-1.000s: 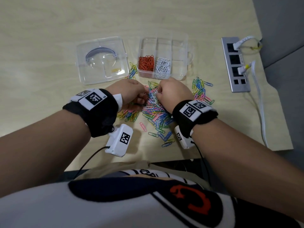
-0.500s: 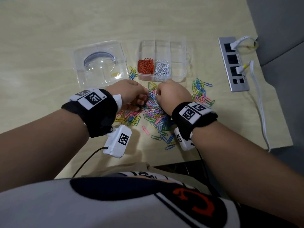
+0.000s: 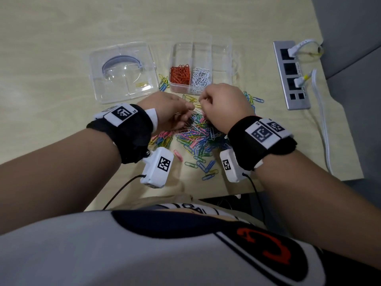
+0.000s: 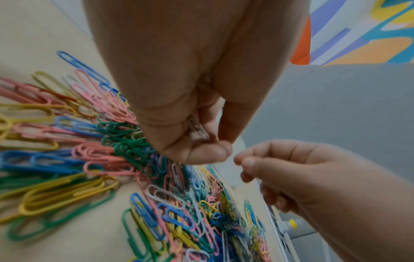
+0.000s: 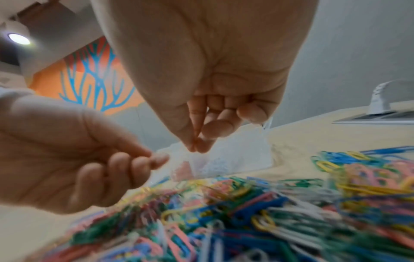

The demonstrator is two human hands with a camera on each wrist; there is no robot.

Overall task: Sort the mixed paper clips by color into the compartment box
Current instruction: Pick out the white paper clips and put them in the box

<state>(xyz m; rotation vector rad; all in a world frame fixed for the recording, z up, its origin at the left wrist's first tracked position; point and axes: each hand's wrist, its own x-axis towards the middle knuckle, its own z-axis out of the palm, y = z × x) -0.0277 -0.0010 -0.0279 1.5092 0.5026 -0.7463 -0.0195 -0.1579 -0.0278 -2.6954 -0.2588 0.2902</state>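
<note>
A mixed pile of coloured paper clips (image 3: 198,139) lies on the table in front of me. Behind it stands the clear compartment box (image 3: 221,58), with red clips (image 3: 180,74) in one near compartment and white clips (image 3: 201,77) in the one beside it. My left hand (image 3: 175,112) hovers over the pile's left part, its fingers curled round a few pale clips (image 4: 198,130). My right hand (image 3: 222,104) is raised by the box's near wall. Its thumb and forefinger are pinched together (image 5: 195,148), and a white clip end (image 5: 266,124) shows under its curled fingers.
The box's clear lid (image 3: 123,71) lies to the left of the box. A smaller heap of clips (image 3: 252,99) lies right of my right hand, and a few more (image 3: 164,82) lie between lid and box. A grey power strip (image 3: 290,75) with white cables sits at the right.
Both hands have lifted off the pile. The right hand has moved up and away from me, to the near wall of the box; the left hand has followed a little.
</note>
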